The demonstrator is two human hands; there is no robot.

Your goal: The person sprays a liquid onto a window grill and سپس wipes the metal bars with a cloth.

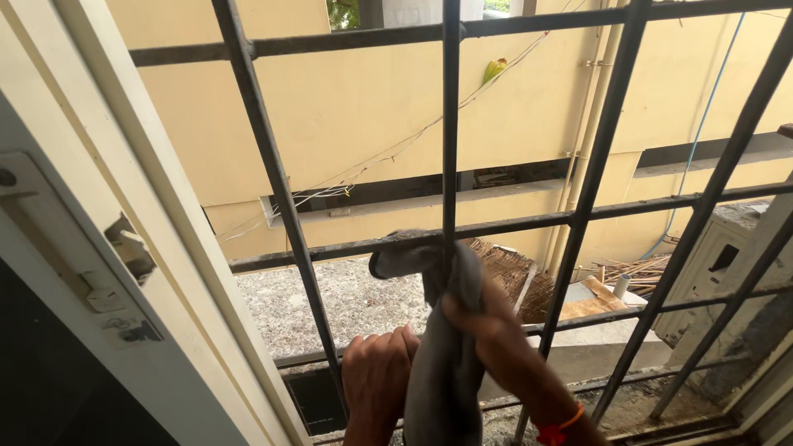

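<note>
While the right hand [483,318] closes its fingers around a grey cloth [442,330], pressing it against a vertical bar of the dark window grille [450,124], the left hand [378,372] grips a lower horizontal bar, fingers curled together. A pale window frame [165,248] stands at left (its latch plate visible). Outside lie a gravelled ledge [355,297] and a yellow wall [372,107].

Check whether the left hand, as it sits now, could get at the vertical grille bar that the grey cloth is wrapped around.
Probably yes. The left hand grips a neighbouring bar, beside the grey cloth; the vertical bar above is bare, though the right hand occupies its lower stretch.
</note>
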